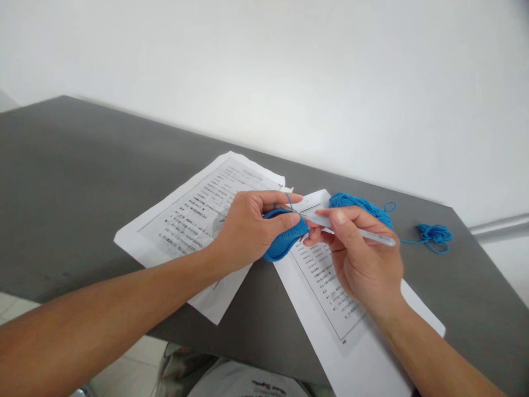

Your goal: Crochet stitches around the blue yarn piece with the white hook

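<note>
Center: left hand [248, 229] pinching blue crochet piece [285, 245], yarn strand [290, 202] by index finger. Right of center: right hand [367, 264] gripping pale-handled crochet hook [378, 237], tip at piece's edge. Two printed sheets [188, 207] below, gray table [103, 171]. Blue yarn tangle [435, 234] at right.

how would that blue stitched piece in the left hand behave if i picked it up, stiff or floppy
The blue stitched piece would probably flex but keep some shape, since its close stitches hold a curve. It looks likely to be light, being small yarn fabric. The ridged surface suggests it wouldn't slip easily.
</note>
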`<action>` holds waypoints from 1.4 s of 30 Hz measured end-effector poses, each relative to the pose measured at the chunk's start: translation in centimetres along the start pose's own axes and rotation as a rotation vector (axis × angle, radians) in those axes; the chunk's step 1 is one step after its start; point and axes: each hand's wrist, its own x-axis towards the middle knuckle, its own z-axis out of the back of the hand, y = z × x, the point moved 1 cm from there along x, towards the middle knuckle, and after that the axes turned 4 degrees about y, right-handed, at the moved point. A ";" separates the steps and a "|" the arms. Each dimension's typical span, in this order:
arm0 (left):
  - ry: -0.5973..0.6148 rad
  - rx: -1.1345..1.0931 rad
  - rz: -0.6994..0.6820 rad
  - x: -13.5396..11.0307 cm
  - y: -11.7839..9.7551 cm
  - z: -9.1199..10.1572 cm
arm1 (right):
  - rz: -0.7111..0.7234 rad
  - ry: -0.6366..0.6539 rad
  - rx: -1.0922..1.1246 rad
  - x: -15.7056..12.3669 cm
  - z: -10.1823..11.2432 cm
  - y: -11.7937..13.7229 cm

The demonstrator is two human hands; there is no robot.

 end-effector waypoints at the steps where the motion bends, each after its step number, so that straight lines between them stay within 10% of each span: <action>1: 0.002 -0.020 -0.009 0.0 0.1 0.0 | -0.012 -0.002 0.005 0.0 0.0 0.0; 14: -0.059 -0.146 -0.015 -0.3 0.7 -0.4 | 0.092 -0.064 0.087 -0.4 -1.3 0.1; 26: -0.100 -0.504 0.019 -0.3 0.7 -0.9 | 0.862 0.020 -0.850 -2.0 -1.7 1.2; 42: 0.074 -0.723 0.062 -0.9 -0.2 -0.7 | 0.937 0.134 -1.011 -2.3 -0.7 1.7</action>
